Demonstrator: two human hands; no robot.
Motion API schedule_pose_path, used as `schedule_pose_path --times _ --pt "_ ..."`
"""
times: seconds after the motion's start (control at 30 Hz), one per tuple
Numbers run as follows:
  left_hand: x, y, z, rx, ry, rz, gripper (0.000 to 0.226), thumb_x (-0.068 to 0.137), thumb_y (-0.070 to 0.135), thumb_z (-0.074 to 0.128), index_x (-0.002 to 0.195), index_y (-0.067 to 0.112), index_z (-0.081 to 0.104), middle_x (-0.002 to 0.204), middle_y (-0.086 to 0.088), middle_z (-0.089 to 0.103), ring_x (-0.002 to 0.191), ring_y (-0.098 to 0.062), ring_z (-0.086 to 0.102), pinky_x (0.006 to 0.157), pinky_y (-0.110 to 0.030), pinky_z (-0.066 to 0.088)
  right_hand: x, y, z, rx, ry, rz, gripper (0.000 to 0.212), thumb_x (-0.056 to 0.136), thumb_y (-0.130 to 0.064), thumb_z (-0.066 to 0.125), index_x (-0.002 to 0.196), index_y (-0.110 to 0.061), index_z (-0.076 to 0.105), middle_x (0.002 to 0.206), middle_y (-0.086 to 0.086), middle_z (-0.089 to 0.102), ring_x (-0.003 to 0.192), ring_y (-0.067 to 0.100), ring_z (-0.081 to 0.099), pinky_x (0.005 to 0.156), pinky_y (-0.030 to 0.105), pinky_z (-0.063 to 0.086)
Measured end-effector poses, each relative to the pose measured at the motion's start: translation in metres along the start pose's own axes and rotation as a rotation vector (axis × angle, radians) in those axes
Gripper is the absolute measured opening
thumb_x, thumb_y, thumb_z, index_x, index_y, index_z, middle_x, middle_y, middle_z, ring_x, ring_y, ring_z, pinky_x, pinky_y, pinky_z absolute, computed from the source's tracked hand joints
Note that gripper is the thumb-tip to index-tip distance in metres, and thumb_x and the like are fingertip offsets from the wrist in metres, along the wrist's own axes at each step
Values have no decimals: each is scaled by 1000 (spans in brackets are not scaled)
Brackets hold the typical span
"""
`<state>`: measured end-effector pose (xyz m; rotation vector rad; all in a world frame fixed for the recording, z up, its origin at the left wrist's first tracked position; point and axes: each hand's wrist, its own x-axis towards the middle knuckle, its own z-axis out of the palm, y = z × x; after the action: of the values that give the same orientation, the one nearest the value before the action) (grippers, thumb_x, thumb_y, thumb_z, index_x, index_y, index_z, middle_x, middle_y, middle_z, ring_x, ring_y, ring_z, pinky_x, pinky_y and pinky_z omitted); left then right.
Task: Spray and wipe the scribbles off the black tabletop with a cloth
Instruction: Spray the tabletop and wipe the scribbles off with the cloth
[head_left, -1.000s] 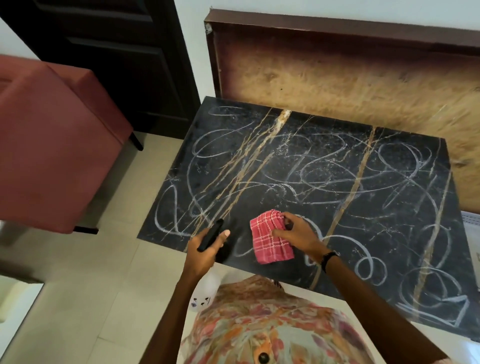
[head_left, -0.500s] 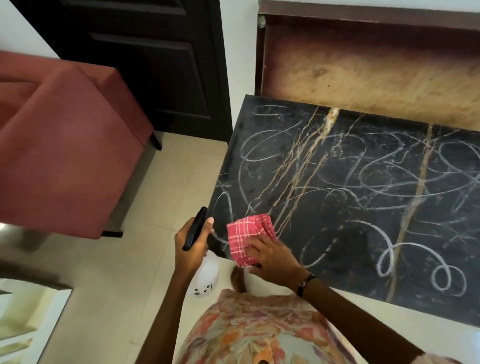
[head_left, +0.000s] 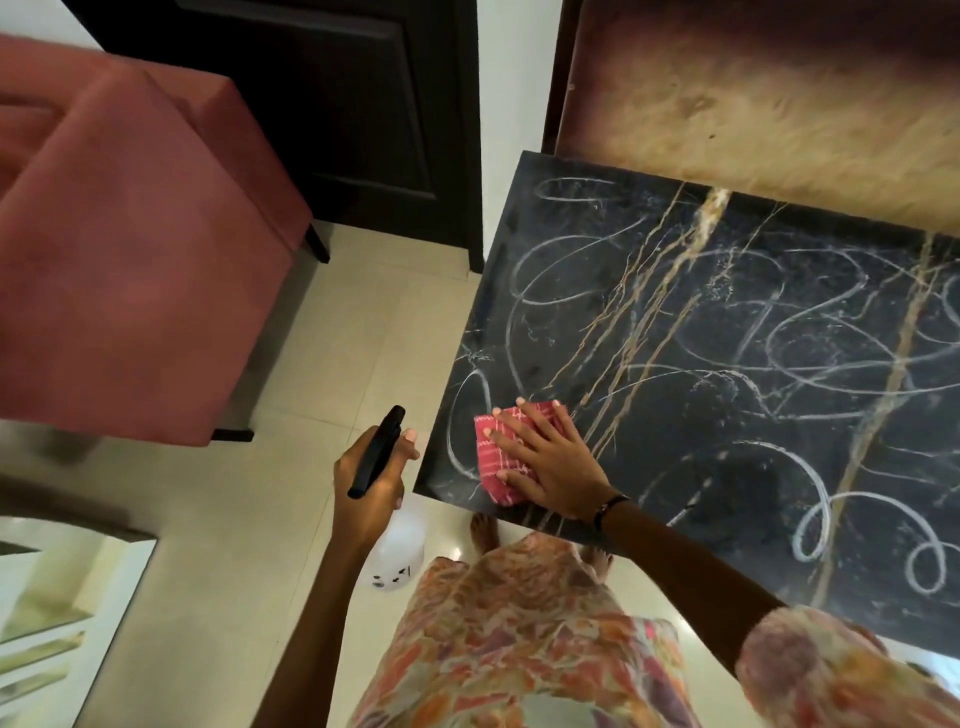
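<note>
While the right hand (head_left: 550, 462) presses the red checked cloth (head_left: 501, 457) flat, fingers spread, at the black desk's (head_left: 727, 467) near-left corner, scribbles (head_left: 810, 364) cover most of it.
Soft and limp, the cloth likely bunches unless palmed; the left hand (head_left: 371, 480), fingers closed, holds the spray bottle (head_left: 397, 551) by its neck, off the edge.

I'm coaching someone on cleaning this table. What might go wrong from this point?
1. The cloth under the right hand sits near the tabletop's corner, so a stroke may slip off the edge.
2. The left hand holds the spray bottle out over the floor, so a squeeze there might wet the tiles by the bare feet.
</note>
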<state>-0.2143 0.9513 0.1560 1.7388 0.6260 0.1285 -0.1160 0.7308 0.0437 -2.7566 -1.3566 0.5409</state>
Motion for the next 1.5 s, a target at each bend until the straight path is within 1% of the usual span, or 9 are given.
schedule_pose_path --times 0.2,0.37,0.53,0.67,0.8,0.97,1.17,1.33,1.5 --pt "1 3 -11 -18 52 -32 37 89 23 61 76 58 64 73 -34 58 34 -12 36 38 -22 35 41 -66 4 39 53 -62 57 95 -62 27 142 -32 37 151 2 38 143 32 24 113 65 16" --pt "2 4 -14 8 33 -42 30 88 26 61 71 50 64 76 -33 59 35 -13 37 40 -24 36 -10 -41 27 -39 51 -195 60 95 -65 21 148 -37 23 156 0 28 147 31 12 115 63 8" --pt "3 4 -19 23 25 -40 26 87 31 61 70 51 63 73 -34 57 36 -12 39 42 -25 38 -3 1 13 -21 49 -15 57 97 -61 20 148 -36 23 158 0 24 147 28 12 115 60 13" --pt "2 6 -19 4 21 -43 20 85 34 63 70 47 64 74 -34 58 36 -12 39 41 -26 37 47 -29 -1 -2 39 125 60 95 -62 22 148 -34 23 157 2 26 146 31 15 114 63 13" --pt "4 4 -20 -13 32 -64 22 87 27 62 70 41 66 75 -35 57 35 -12 37 39 -22 35 54 -82 9 13 54 4 55 95 -61 27 140 -32 39 151 4 39 142 33 26 114 64 11" --pt "8 3 -19 -19 17 -67 13 85 31 62 72 29 65 76 -35 57 35 -13 36 39 -22 35 -5 -62 30 2 44 -92 56 97 -62 22 147 -38 25 154 1 32 147 31 14 115 62 11" --pt "23 5 -9 -19 -33 -31 18 86 31 63 73 18 63 74 -36 57 36 -16 37 41 -25 37 -29 12 13 -31 41 125 58 98 -61 15 150 -35 18 158 1 21 147 28 12 115 58 13" --pt "35 12 10 -18 -71 18 28 86 34 62 80 7 61 71 -35 56 36 -16 39 41 -25 37 42 -3 -5 52 74 352 61 96 -61 13 150 -33 19 158 2 22 147 30 12 115 61 9" --pt "40 22 29 -30 -128 59 29 85 31 61 82 2 58 60 -28 50 36 -10 41 42 -24 39 46 -42 1 -4 75 122 58 96 -60 16 147 -33 27 156 3 27 145 34 20 114 63 15"
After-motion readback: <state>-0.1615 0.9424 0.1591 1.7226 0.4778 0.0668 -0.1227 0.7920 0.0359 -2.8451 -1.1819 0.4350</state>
